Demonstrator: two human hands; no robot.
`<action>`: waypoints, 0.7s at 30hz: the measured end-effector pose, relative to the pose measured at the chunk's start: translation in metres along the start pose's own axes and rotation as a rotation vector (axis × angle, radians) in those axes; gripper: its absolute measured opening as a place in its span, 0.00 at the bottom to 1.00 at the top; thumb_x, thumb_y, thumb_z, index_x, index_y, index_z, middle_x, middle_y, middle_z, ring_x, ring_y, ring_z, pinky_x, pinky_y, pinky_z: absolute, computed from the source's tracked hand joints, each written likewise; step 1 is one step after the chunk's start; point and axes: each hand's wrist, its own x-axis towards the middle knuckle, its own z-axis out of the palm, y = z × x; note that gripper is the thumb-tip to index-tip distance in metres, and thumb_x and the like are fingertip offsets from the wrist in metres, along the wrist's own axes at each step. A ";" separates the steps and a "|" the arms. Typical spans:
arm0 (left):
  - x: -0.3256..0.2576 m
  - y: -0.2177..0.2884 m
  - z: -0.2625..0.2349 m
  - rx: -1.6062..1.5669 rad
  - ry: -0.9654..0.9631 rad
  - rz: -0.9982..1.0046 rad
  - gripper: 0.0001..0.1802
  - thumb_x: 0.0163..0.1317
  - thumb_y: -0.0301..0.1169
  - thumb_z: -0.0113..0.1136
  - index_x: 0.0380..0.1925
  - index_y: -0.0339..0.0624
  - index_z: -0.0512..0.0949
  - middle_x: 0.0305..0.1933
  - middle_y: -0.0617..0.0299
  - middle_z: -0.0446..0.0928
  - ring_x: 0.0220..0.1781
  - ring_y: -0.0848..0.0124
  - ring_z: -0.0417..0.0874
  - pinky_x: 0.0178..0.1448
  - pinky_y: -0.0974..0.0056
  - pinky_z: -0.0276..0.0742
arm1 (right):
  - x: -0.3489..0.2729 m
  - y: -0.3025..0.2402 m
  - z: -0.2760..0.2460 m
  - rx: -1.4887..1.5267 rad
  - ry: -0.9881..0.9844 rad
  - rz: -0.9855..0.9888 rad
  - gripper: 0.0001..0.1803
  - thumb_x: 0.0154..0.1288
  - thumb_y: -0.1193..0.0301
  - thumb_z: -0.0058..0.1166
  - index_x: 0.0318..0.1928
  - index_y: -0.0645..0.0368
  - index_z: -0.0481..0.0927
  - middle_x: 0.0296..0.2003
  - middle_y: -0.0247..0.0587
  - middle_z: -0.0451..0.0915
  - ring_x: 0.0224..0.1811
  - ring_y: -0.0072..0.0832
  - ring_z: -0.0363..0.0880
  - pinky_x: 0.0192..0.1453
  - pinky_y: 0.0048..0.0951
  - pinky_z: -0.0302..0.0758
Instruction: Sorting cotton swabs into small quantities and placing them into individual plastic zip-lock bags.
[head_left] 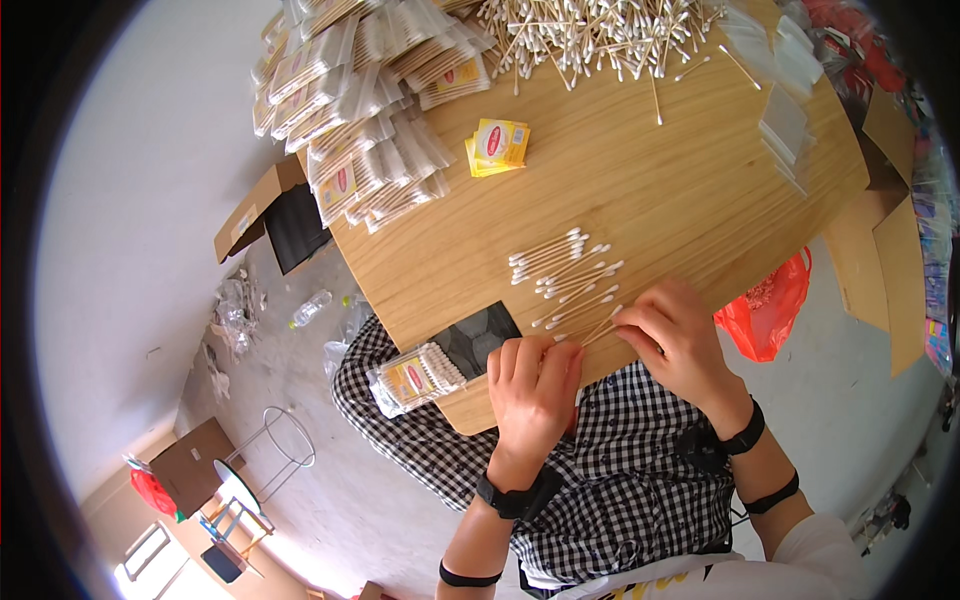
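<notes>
My right hand (pixel 672 338) pinches a cotton swab (pixel 601 330) at one end, over the near side of the wooden table (pixel 640 190). Close by on its left, my left hand (pixel 535 385) is closed with bent fingers at the table edge. A white swab tip shows at its fingertips, and whatever lies inside them is hidden. Just beyond both hands, several loose cotton swabs (pixel 565 265) lie side by side in a loose row. Left of my left hand, a clear bag of cotton swabs with a yellow card (pixel 412 378) rests at the table edge, next to a dark patterned pad (pixel 478 340).
Filled swab packets (pixel 350 120) are heaped at the far left, with yellow cards (pixel 497 147) beside them. A pile of loose swabs (pixel 600 35) lies at the far edge. Clear empty bags (pixel 785 125) lie at right. A red plastic bag (pixel 768 310) hangs beside the table.
</notes>
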 end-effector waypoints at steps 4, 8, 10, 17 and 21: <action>0.002 -0.001 0.001 -0.023 -0.009 -0.018 0.08 0.50 0.25 0.70 0.30 0.44 0.80 0.31 0.64 0.74 0.36 0.64 0.73 0.42 0.60 0.65 | 0.004 -0.002 0.004 -0.005 0.003 -0.040 0.09 0.52 0.80 0.63 0.34 0.58 0.78 0.29 0.36 0.74 0.34 0.37 0.74 0.40 0.37 0.71; 0.003 -0.001 0.000 -0.031 -0.001 -0.027 0.08 0.50 0.25 0.70 0.30 0.44 0.81 0.32 0.63 0.75 0.36 0.64 0.73 0.43 0.60 0.65 | 0.008 -0.003 0.006 0.000 -0.003 -0.042 0.09 0.51 0.80 0.62 0.34 0.58 0.78 0.29 0.35 0.73 0.34 0.37 0.74 0.40 0.37 0.71; 0.002 -0.003 0.002 -0.037 0.018 -0.048 0.08 0.50 0.25 0.70 0.30 0.44 0.81 0.32 0.63 0.75 0.36 0.64 0.73 0.43 0.60 0.66 | 0.008 -0.003 0.006 0.001 -0.015 -0.042 0.09 0.51 0.80 0.62 0.34 0.58 0.78 0.29 0.36 0.73 0.34 0.37 0.74 0.40 0.37 0.71; 0.001 -0.005 0.002 -0.004 0.025 0.003 0.09 0.49 0.23 0.70 0.30 0.45 0.81 0.32 0.64 0.74 0.35 0.65 0.74 0.43 0.60 0.66 | 0.008 -0.002 0.004 0.012 0.004 -0.022 0.08 0.52 0.79 0.62 0.33 0.59 0.78 0.30 0.36 0.73 0.35 0.37 0.74 0.40 0.37 0.71; -0.004 -0.004 -0.004 0.045 0.040 0.058 0.10 0.48 0.23 0.70 0.30 0.46 0.81 0.31 0.65 0.73 0.34 0.65 0.74 0.42 0.60 0.66 | 0.008 0.000 0.004 0.023 0.014 0.001 0.08 0.52 0.79 0.62 0.32 0.59 0.77 0.30 0.37 0.73 0.35 0.38 0.74 0.40 0.37 0.71</action>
